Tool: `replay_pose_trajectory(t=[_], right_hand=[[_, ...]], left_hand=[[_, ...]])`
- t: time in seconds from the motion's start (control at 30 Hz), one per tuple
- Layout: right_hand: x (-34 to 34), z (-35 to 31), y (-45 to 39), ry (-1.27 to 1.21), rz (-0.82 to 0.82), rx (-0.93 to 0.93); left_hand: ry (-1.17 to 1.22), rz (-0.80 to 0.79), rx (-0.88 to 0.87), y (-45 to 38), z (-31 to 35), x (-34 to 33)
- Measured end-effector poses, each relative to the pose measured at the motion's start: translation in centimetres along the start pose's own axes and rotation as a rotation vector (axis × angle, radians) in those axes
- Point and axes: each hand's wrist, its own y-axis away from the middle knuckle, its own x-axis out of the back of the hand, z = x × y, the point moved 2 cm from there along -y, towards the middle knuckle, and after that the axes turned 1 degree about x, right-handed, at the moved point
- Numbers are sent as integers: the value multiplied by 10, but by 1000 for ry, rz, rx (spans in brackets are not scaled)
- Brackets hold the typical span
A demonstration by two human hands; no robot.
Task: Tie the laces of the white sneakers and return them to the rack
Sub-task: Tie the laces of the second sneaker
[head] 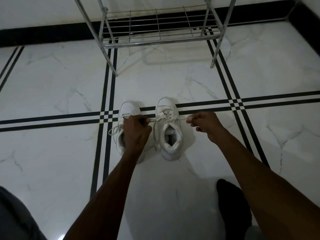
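Two white sneakers stand side by side on the marble floor, toes pointing away from me. The right sneaker point(170, 130) has its laces pulled out sideways. My left hand point(136, 131) grips one lace end and partly covers the left sneaker point(129, 110). My right hand point(205, 122) pinches the other lace end to the right of the shoe. The lace point(167, 118) runs taut between both hands across the right sneaker's tongue. A loose lace loop of the left sneaker point(114, 130) lies on the floor.
A metal wire shoe rack point(155, 30) stands against the wall ahead, its lowest shelf bare. Its front legs point(214, 58) reach the floor beyond the shoes. My dark-socked foot point(232, 205) rests at lower right, grey trouser fabric point(15, 217) at lower left.
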Motion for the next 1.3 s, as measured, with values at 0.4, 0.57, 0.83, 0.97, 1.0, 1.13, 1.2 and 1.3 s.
replay_pose_trajectory(t=[0.4, 0.57, 0.83, 0.97, 1.0, 1.13, 1.2, 1.3], right_hand=[[-6, 0, -11, 626, 106, 313], [-2, -4, 0, -278, -32, -226], [-24, 10, 3, -692, 17, -440], [-12, 10, -4, 23, 195, 11], [-9, 7, -5, 202, 214, 181], [-3, 3, -9, 467, 187, 478], [-1, 11, -13, 631, 203, 533], [-1, 22, -12, 828, 294, 756]], left_hand=[[4, -18, 3, 4, -1, 0], [-11, 12, 7, 3, -1, -1], [-18, 17, 13, 7, 2, -3], [-6, 17, 11, 7, 2, 0], [-6, 19, 13, 6, 1, 0], [-18, 32, 15, 6, 4, 0], [-31, 23, 17, 6, 4, 0], [-48, 4, 2, 7, 2, -1]])
